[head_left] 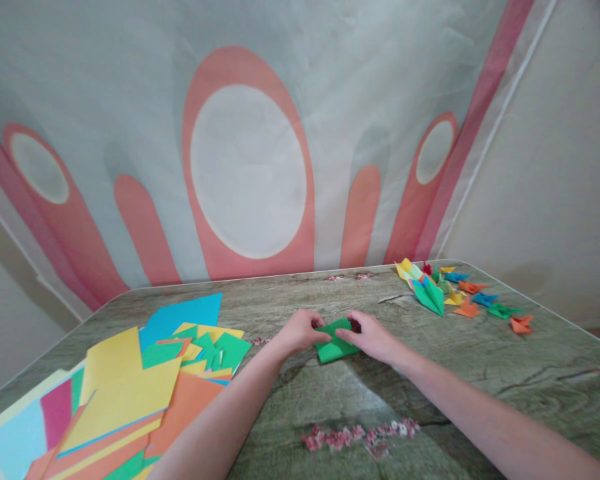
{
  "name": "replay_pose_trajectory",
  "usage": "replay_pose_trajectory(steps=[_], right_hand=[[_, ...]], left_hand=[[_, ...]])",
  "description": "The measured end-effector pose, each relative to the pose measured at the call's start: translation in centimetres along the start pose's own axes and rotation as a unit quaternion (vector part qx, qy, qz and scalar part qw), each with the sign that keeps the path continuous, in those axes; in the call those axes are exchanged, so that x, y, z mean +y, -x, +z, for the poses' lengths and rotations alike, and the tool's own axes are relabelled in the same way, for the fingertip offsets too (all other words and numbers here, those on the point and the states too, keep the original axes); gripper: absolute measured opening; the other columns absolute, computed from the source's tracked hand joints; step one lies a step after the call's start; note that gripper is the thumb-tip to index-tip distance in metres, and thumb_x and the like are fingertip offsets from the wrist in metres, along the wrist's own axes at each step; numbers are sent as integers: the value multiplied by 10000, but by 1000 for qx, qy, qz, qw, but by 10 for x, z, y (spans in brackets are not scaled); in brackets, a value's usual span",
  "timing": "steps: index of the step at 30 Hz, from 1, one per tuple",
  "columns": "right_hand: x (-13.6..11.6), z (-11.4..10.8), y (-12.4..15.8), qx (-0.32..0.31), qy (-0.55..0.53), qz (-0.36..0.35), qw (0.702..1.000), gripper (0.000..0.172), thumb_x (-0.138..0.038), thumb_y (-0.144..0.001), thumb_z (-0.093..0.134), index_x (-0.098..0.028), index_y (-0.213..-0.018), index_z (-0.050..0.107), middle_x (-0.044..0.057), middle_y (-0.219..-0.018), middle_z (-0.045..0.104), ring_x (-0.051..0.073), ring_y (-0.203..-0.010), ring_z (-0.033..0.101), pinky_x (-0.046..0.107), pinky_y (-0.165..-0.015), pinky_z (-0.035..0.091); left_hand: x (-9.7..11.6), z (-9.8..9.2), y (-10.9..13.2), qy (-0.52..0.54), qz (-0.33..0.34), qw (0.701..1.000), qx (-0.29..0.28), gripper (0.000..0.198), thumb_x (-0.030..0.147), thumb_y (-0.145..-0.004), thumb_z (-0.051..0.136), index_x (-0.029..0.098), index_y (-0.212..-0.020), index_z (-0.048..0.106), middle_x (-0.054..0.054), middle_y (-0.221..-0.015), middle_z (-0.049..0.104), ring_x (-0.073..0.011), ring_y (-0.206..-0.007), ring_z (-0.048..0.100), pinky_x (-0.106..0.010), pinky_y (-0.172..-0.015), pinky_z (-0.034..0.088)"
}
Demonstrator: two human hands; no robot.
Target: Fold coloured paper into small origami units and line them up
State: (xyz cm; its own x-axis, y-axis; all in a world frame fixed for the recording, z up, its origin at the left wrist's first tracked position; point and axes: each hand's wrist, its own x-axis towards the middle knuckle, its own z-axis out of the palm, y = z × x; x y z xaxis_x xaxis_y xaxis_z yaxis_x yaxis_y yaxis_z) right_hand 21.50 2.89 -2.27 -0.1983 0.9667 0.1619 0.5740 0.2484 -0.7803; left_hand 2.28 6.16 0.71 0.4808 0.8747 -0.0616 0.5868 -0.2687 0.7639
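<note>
your left hand [300, 331] and right hand [373, 337] both grip the folded green paper [336, 349] at opposite sides, so it lies between them, neither clearly nearer, its longer axis seemingly running hand to hand, on or just above the desk [275, 423].

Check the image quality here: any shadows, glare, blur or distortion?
Head view: shadow darkens the table beside the right forearm, with a paler patch near the green paper; wide-angle distortion seems to splay the backdrop; the small folded papers at far right look soft; no harsh glare shows.
</note>
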Motion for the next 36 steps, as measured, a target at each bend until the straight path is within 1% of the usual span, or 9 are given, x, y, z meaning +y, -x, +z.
replay_pose_trajectory(steps=[2,5,8,11,16,20,26,32,36], right_hand=[[2,3,-3,27,-54,0,998,287,-435,-783,526,-166,-682,540,-37,-589,471,110,-558,419,225,-509,314],[6,7,-5,63,-114,-9,991,345,-457,-800,496,-163,-625,533,-42,-553,450,101,-533,392,220,-494,293],[9,9,-5,85,-143,3,986,349,-479,-775,524,-162,-633,558,-38,-551,476,106,-527,398,222,-494,298],[10,9,-4,92,-164,15,982,339,-481,-762,535,-162,-662,590,-28,-561,509,115,-532,421,224,-497,311],[10,9,-5,103,-182,18,978,306,-447,-765,536,-160,-773,642,0,-655,596,140,-604,498,237,-552,373],[11,9,-5,102,-185,22,977,304,-434,-766,538,-156,-814,651,13,-701,629,154,-639,530,249,-578,400],[12,10,-5,103,-182,20,978,286,-414,-769,545,-159,-835,658,19,-731,647,161,-664,549,257,-601,413],[12,10,-5,104,-187,22,977,291,-415,-769,545,-159,-850,658,23,-752,654,164,-678,557,263,-613,421],[11,10,-5,103,-189,24,976,309,-430,-768,541,-154,-847,656,27,-745,650,165,-675,552,262,-603,421]], left_hand=[[-1,1,-2,40,10,999,29,181,292,-579,680,125,-604,615,42,-526,501,-91,-519,423,-202,-480,272],[-6,6,-4,144,-1,989,41,226,294,-585,691,110,-700,626,24,-557,538,-88,-510,447,-199,-478,293],[-10,12,-6,244,-29,968,54,348,295,-541,740,97,-801,620,-2,-594,587,-93,-504,485,-201,-483,333],[-11,15,-6,289,-46,954,60,427,306,-492,785,97,-829,627,-13,-610,613,-95,-512,509,-202,-497,363],[-9,16,-7,337,-60,938,62,448,404,-548,763,106,-867,665,-29,-652,646,-107,-550,545,-221,-539,421],[-10,18,-7,358,-65,929,62,423,431,-567,751,103,-826,685,-42,-691,665,-122,-589,570,-251,-598,458],[-12,18,-8,364,-73,926,65,401,404,-560,763,103,-813,689,-48,-709,674,-129,-608,583,-268,-635,473],[-13,18,-9,354,-73,930,69,411,422,-548,763,110,-805,689,-45,-685,668,-137,-605,578,-266,-608,467],[-11,18,-8,337,-61,937,68,402,440,-566,745,107,-783,684,-35,-663,651,-119,-581,553,-239,-571,439]])
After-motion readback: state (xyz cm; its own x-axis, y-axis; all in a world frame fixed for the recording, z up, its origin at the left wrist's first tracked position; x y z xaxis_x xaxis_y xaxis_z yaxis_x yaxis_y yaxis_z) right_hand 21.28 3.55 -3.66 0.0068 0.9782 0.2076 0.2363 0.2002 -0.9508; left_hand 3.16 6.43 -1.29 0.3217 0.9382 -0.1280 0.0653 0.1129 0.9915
